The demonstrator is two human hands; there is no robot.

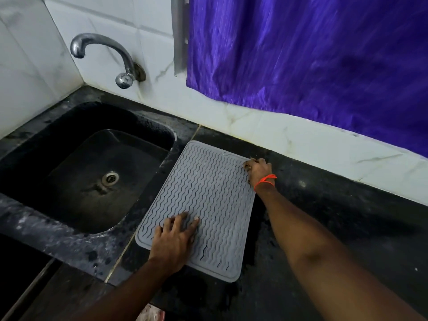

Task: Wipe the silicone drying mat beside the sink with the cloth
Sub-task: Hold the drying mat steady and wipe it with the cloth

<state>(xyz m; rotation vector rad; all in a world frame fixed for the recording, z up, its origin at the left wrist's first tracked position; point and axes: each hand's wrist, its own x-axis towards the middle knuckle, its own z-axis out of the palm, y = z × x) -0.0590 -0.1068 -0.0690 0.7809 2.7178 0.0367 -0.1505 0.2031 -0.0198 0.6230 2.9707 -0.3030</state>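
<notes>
Head view: the grey silicone drying mat is laid on the dark countertop, just right of the black sink, its long sides running from near to far. The left hand is spread flat on the near-left part of the mat, with its fingers straight and pressed onto the wavy ribs. The right hand, marked by an orange thread at the wrist, is placed at the far-right corner of the mat with its fingers curled; whether the corner is pinched or only touched cannot be told. No cloth is clearly seen in either hand. A pale scrap at the near edge of the frame may be one, but it is too cut off to be identified.

The step is judged to be the steadying or squaring of the mat, with wiping not yet begun. Several risks can be foreseen: the mat could be slid towards the sink by a sideways push, since its left edge lies close to the basin rim; the far corner could be folded over if lifted while the near part is pinned; and grit from the speckled counter could be dragged onto the ribs if the cloth is run past the mat's edge
</notes>
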